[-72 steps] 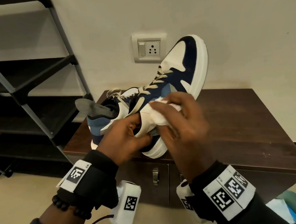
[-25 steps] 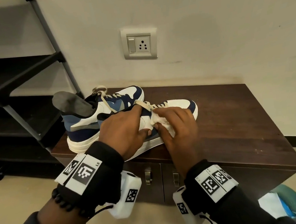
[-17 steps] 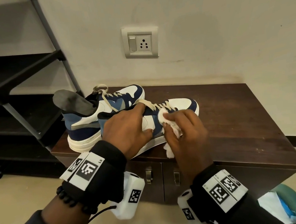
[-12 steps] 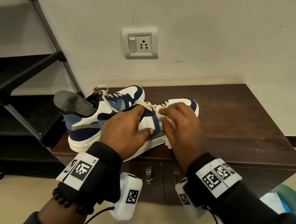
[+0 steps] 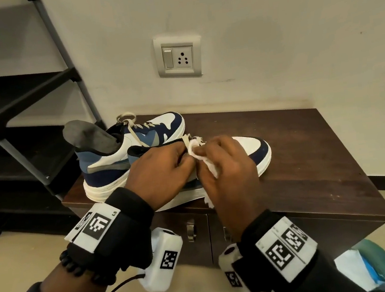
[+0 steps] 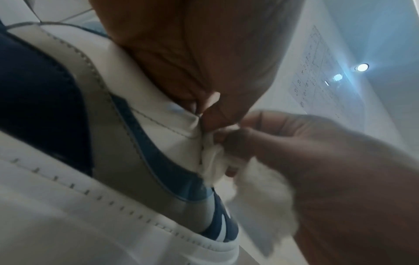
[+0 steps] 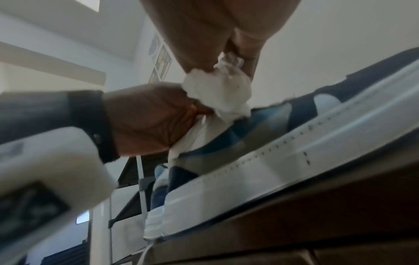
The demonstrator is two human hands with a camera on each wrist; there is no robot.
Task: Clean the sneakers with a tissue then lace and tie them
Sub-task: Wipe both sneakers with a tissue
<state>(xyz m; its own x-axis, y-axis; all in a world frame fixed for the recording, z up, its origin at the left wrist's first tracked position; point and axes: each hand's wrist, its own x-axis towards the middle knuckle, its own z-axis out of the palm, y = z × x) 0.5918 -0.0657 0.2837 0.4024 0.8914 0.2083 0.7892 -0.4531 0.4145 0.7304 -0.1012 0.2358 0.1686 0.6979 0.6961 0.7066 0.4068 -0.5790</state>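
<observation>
Earlier we held the near sneaker [image 5: 253, 149] lifted with its toe up against the wall; now it lies flat on the tabletop [image 5: 306, 157] beside the other one. Our right hand [image 5: 227, 166] moved the tissue [image 5: 199, 152] from the side panel up to the laces, close to our left hand [image 5: 161, 173].

Near sneaker [image 5: 256, 148]: navy, blue and white, thick white sole, upright along the table's front edge, toe toward the right.
Far sneaker [image 5: 152, 135]: same colours, just behind it at the table's left end, cream laces in, grey insole sticking up from the heel.
Tissue [image 5: 199, 152]: white, crumpled, pressed on the near sneaker's lace area, apparently.
</observation>
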